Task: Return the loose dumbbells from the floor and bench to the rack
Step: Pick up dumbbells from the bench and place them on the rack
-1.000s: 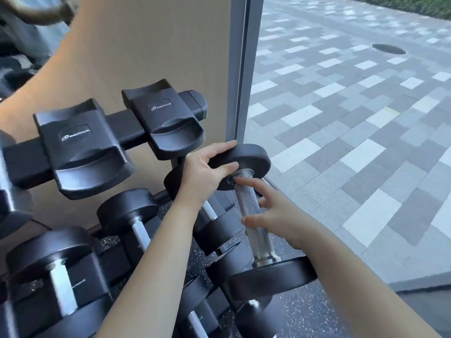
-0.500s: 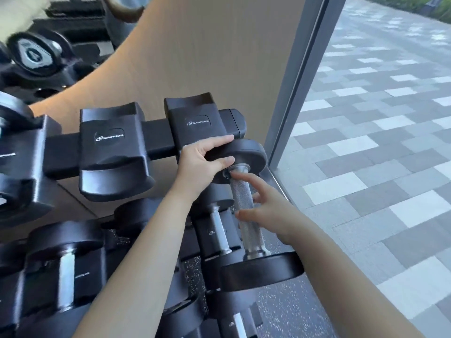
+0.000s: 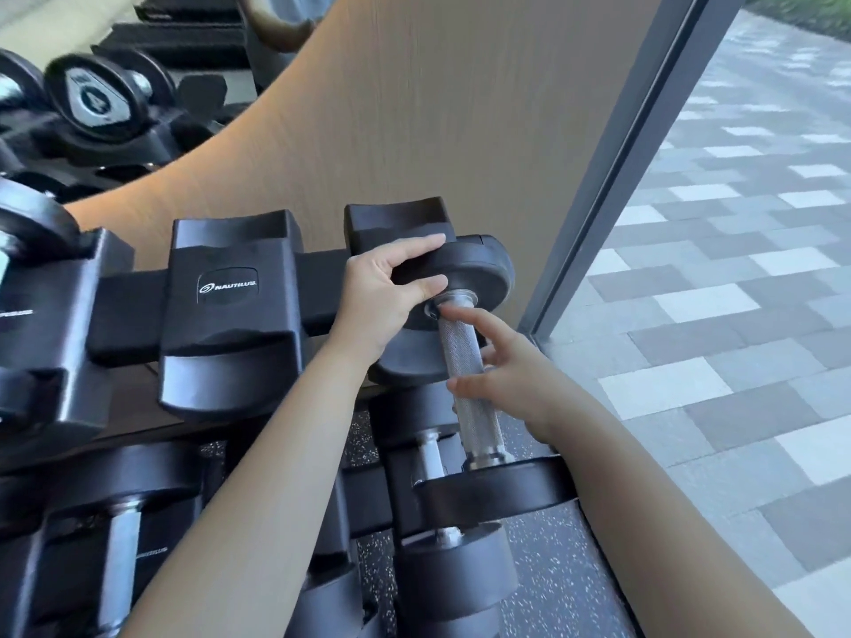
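A black dumbbell with a knurled steel handle [image 3: 466, 375] lies lengthwise away from me at the right end of the rack's top tier. Its far head [image 3: 479, 269] rests over the rightmost black saddle [image 3: 396, 223]; its near head [image 3: 497, 490] hangs lower, toward me. My left hand [image 3: 387, 292] grips the rim of the far head, thumb on its inner face. My right hand [image 3: 506, 370] touches the handle from the right with its fingers spread, not wrapped around it.
An empty Nautilus saddle [image 3: 230, 297] sits left of the dumbbell on the rack's top bar [image 3: 129, 315]. Lower tiers hold several dumbbells [image 3: 119, 545]. A wood panel [image 3: 460, 108] and a window frame [image 3: 612, 186] stand close behind and to the right. A mirror [image 3: 92, 99] shows more weights.
The dumbbell has risen from the lower tier's level up to the top right saddle, both hands moving with it. My right fingers have loosened on the handle.
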Motion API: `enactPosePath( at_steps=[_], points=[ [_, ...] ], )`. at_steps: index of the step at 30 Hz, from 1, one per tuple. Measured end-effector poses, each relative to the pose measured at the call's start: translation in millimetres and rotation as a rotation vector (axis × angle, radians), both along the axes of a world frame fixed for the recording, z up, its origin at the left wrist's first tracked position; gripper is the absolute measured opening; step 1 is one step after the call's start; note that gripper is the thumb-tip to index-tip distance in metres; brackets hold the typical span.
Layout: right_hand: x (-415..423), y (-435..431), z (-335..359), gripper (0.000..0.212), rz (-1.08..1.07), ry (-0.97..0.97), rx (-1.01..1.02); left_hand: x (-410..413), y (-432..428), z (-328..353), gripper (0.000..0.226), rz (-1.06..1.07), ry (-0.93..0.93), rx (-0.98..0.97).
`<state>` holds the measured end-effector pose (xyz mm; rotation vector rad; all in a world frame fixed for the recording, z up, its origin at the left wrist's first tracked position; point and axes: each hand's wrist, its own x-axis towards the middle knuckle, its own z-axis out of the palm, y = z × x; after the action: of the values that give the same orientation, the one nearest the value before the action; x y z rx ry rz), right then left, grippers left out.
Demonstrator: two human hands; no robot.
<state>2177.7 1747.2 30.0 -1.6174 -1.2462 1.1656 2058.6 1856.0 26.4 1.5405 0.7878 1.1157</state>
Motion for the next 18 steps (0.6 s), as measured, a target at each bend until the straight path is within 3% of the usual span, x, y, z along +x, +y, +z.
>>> enactPosePath(
  at_steps=[18],
  points=[
    [14.4, 119.9, -8.6, 0.065, 0.013, 0.038, 0.087, 9.4, 109.3, 7.5, 0.046, 0.029, 0.010, 0.115]
  ],
)
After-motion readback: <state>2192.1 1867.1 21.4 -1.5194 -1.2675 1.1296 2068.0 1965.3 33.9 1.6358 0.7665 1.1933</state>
